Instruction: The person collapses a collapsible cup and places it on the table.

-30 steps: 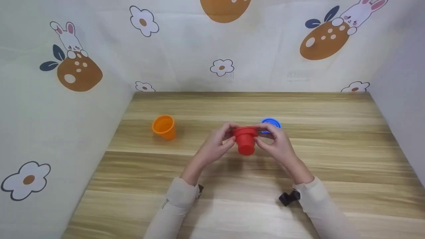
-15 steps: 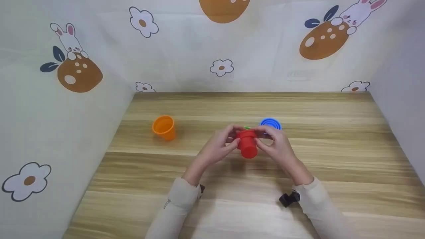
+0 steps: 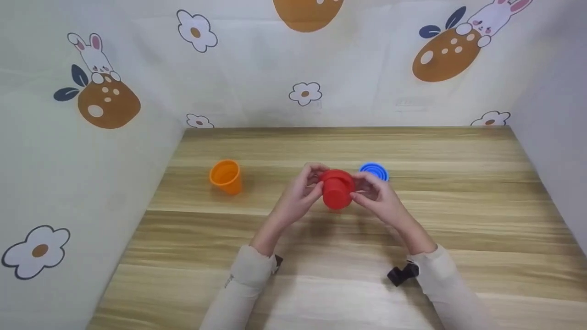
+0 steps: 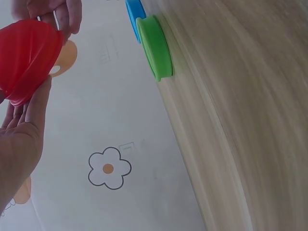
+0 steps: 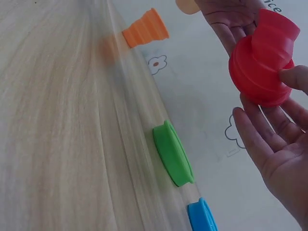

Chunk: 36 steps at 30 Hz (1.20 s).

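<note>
Between my two hands, raised off the table, is a red collapsible cup [image 3: 337, 195], partly folded, with a wide ringed rim and a narrower base tilted towards me. My left hand [image 3: 298, 197] pinches its left side with thumb and fingers. On the opposite side, my right hand [image 3: 383, 197] holds it the same way; in the right wrist view the thumb presses the wall of the red cup [image 5: 264, 62]. Behind the right fingers lies a flattened blue collapsible cup [image 3: 373, 170]. A flattened green collapsible cup [image 5: 173, 154] shows in both wrist views, but the hands hide it from the head view.
An orange collapsible cup [image 3: 226, 176], fully extended, stands on the wooden table [image 3: 183, 247] at the left. Patterned walls [image 3: 257, 59] close off the back and left, and a plain wall [image 3: 545, 128] bounds the right.
The red cup dips slightly, then rises and tilts so its base faces me more. Both hands keep hold of it and shift their fingers. The orange and blue cups stay put.
</note>
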Each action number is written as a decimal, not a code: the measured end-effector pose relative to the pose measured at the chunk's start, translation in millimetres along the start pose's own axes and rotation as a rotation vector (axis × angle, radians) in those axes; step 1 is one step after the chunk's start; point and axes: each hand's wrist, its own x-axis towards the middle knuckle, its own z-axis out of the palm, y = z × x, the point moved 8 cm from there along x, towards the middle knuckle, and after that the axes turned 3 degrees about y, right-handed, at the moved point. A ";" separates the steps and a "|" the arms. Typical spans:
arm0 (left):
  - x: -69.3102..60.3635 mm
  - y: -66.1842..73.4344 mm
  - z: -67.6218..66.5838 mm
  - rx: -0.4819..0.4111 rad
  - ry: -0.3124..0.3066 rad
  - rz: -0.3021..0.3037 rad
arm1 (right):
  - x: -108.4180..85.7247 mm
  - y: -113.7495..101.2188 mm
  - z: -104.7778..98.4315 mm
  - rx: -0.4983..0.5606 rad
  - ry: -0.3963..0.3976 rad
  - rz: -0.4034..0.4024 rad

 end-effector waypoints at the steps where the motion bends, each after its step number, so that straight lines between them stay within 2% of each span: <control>1: 0.0 0.0 0.0 0.000 0.002 -0.002 | 0.5 -0.1 0.7 -0.001 -0.003 -0.003; 6: 1.1 -0.3 1.9 -0.014 0.001 0.000 | 2.4 -3.6 0.9 -0.028 0.043 -0.031; 13: 1.5 -1.0 4.5 -0.017 -0.007 0.007 | 2.8 -8.5 -0.3 -0.152 0.134 -0.081; 19: 0.4 -2.3 5.5 0.002 -0.005 -0.005 | 2.2 -11.2 1.1 -0.252 0.163 -0.090; 26: 0.2 -2.9 7.4 0.057 -0.007 -0.010 | 1.2 -18.0 0.2 -0.374 0.214 -0.161; 30: 0.1 -3.2 6.6 0.072 -0.005 -0.019 | 0.9 -15.0 -0.5 -0.326 0.195 -0.140; 36: -0.6 -2.8 7.2 0.061 -0.026 -0.035 | 0.8 -7.0 -0.5 -0.105 0.109 -0.080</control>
